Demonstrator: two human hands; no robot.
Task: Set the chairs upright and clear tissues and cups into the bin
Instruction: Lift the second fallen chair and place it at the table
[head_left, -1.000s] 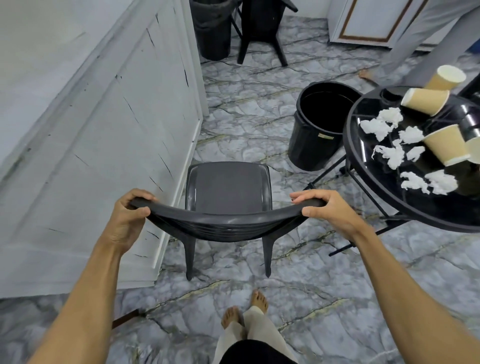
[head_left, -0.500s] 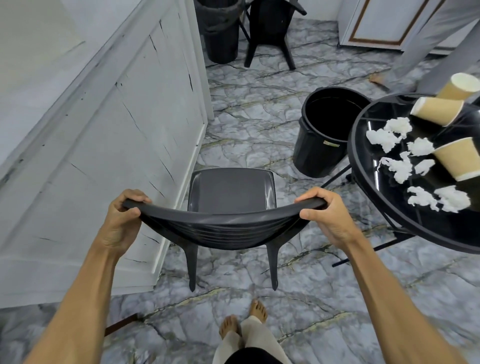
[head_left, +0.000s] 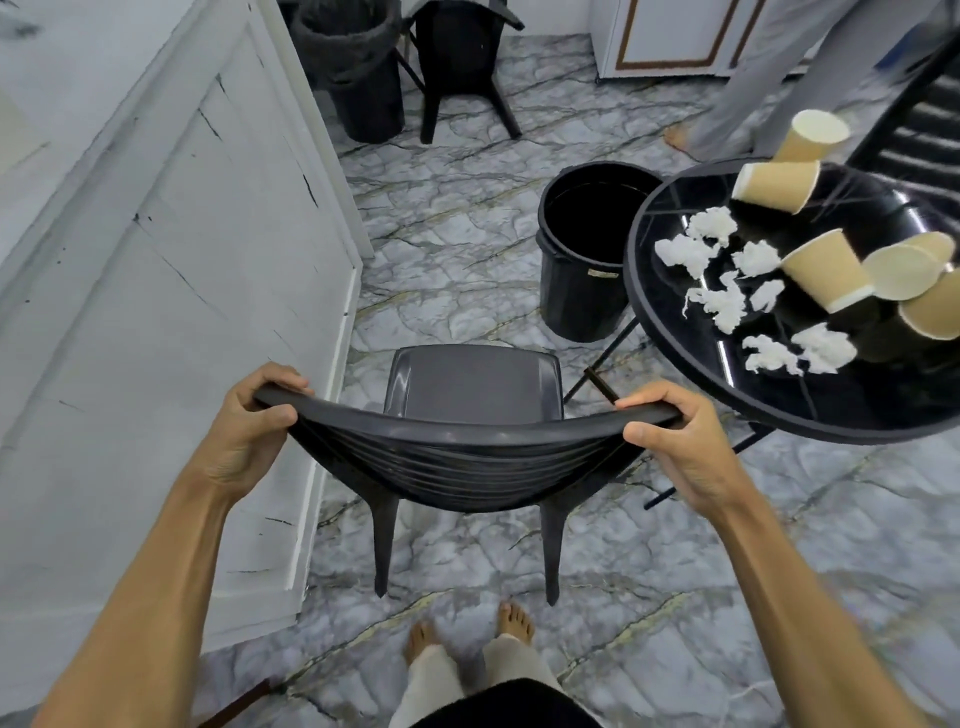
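A dark grey plastic chair stands upright on the marble floor in front of me. My left hand grips the left end of its backrest top, and my right hand grips the right end. A round black glass table on the right carries several crumpled white tissues and several tan paper cups, most lying on their sides. An open black bin stands on the floor just left of the table.
A white panelled wall runs close along the chair's left side. At the back stand a second lined bin and another black chair. A person's legs are at the top right. My bare feet are behind the chair.
The view has shifted a little; the chair and both hands sit slightly lower and nearer in frame. Both grips on the backrest are unchanged.
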